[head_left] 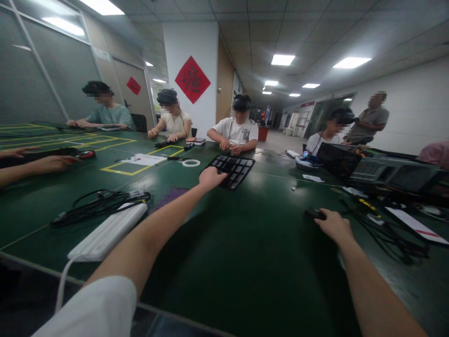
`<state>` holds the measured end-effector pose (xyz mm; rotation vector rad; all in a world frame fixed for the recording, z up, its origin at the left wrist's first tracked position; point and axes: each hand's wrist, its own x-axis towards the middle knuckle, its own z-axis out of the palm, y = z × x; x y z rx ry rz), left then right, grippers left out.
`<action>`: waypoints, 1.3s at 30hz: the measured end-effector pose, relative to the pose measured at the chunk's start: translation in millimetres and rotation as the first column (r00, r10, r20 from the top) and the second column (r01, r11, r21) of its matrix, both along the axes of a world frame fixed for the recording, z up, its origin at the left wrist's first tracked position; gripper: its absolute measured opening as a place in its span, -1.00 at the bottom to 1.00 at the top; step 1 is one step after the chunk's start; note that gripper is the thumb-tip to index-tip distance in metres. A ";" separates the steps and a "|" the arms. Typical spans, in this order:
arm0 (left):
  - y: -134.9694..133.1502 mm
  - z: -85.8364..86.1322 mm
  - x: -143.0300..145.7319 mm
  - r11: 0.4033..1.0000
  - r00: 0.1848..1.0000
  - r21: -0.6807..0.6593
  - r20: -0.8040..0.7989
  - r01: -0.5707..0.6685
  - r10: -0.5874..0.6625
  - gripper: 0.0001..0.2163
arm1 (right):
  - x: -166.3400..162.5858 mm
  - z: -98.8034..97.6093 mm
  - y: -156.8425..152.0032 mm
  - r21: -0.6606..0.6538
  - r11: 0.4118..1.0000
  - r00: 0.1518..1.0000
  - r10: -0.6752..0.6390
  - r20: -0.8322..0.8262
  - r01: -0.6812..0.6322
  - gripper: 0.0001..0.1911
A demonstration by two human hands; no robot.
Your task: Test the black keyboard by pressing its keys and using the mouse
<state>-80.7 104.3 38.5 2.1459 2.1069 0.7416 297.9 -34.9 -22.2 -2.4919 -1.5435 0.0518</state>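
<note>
Fingers of the left hand (212, 179) are closed on the near left edge of a black gridded tray (242, 168), thumb reaching in over the cells. Fingers of the right hand (335, 225) are bunched around one end of a small black object (315, 214), well apart from the tray, on the right. Can't tell what the object is, or whether it touches the tabletop (245, 262). Tray is at the far side, mid-scene, slightly left of the object, and looks tilted; can't confirm it's resting flat. Handling, my judgement: edge grip on one corner is weak against twist, so hold the tray level and let the tabletop carry the weight. Thumb better on the rim than over the cells. Light pinch on the object, enough to stop it rolling. Watch clearance at the tray's far edge: a co-worker (240, 128) has hands just beyond it. Mind the white power strip (110, 231) near the left forearm and the black cables (386, 236) right of the right hand; a sleeve or wrist could snag either.
</note>
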 end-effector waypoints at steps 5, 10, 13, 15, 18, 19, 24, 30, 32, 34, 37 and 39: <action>38.3 7.2 -68.1 0.949 0.948 -0.072 -0.113 -0.308 0.299 -0.51 | 1.1 -6.2 2.6 0.005 0.998 0.991 -0.059 0.123 0.059 -0.37; 51.3 -2.9 -103.4 0.906 0.914 -0.147 -0.154 -0.396 0.375 -0.52 | 5.3 -19.5 5.6 0.111 0.992 0.974 -0.080 0.210 0.058 -0.41; 50.9 -6.7 -107.2 0.894 0.911 -0.187 -0.155 -0.406 0.382 -0.54 | 3.8 -18.6 3.8 0.044 0.999 0.988 -0.035 0.149 0.028 -0.44; 49.4 -6.4 -105.7 0.904 0.918 -0.174 -0.158 -0.390 0.365 -0.54 | 1.8 -14.5 2.0 0.020 1.000 0.996 -0.016 0.088 0.014 -0.46; 47.9 -1.9 -96.3 0.929 0.935 -0.150 -0.168 -0.339 0.314 -0.55 | -3.8 -8.0 1.1 0.042 0.999 1.000 -0.021 -0.009 0.021 -0.47; 47.0 0.1 -89.9 0.937 0.940 -0.143 -0.172 -0.319 0.294 -0.56 | -7.5 -6.4 1.5 0.064 0.998 0.999 -0.010 -0.049 0.014 -0.47; 20.6 0.5 -24.2 0.992 0.996 -0.094 -0.048 -0.078 0.074 -0.57 | -48.2 1.0 4.8 0.281 0.947 0.905 0.252 -0.342 -0.157 -0.45; -56.8 -34.2 69.6 0.899 0.837 0.096 0.333 0.428 -0.434 -0.61 | -102.2 11.8 -4.3 0.470 0.842 0.567 0.529 -0.631 -0.262 -0.49; -74.8 -43.9 83.9 0.872 0.796 0.120 0.366 0.474 -0.483 -0.61 | -109.5 12.3 -7.5 0.490 0.828 0.462 0.559 -0.688 -0.272 -0.56; -84.1 -49.5 88.1 0.857 0.774 0.129 0.379 0.499 -0.507 -0.62 | -112.3 10.6 -8.9 0.497 0.823 0.385 0.568 -0.728 -0.275 -0.62; -86.9 -52.7 83.5 0.834 0.728 0.129 0.429 0.537 -0.535 -0.63 | -113.0 4.8 -7.6 0.515 0.807 0.346 0.589 -0.730 -0.288 -0.66; -86.9 -53.8 79.1 0.812 0.692 0.132 0.457 0.569 -0.559 -0.62 | -112.6 -0.8 -4.8 0.534 0.785 0.329 0.617 -0.715 -0.314 -0.66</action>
